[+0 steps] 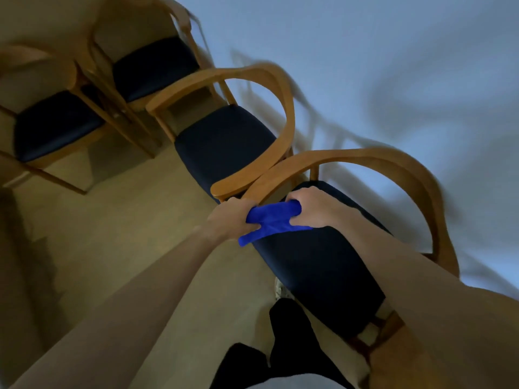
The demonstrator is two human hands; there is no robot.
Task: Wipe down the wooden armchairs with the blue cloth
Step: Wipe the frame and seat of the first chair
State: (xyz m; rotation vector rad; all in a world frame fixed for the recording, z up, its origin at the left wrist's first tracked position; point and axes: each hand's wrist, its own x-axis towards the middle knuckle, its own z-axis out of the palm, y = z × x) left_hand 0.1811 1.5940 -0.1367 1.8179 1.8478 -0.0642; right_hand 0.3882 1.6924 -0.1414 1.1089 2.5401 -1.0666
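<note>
Gripping blue cloth (pixel 273 220), left hand (pixel 231 220), right hand (pixel 311 207), fingers curled

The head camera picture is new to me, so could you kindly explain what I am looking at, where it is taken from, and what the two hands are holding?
There is no machine here. The single picture comes from a wide-angle camera worn on a person's head, looking forward and down, so the two bare forearms reach in from the bottom edge and the room looks tilted and a little blurred.

The left hand and the right hand both grip a bunched blue cloth between them. They hold it at the front end of the left armrest of the nearest armchair, above its dark seat.

Three more wooden armchairs with dark seats stand beyond: one right beside it along the pale wall, another further along, and one at the left. The floor is beige.
</note>
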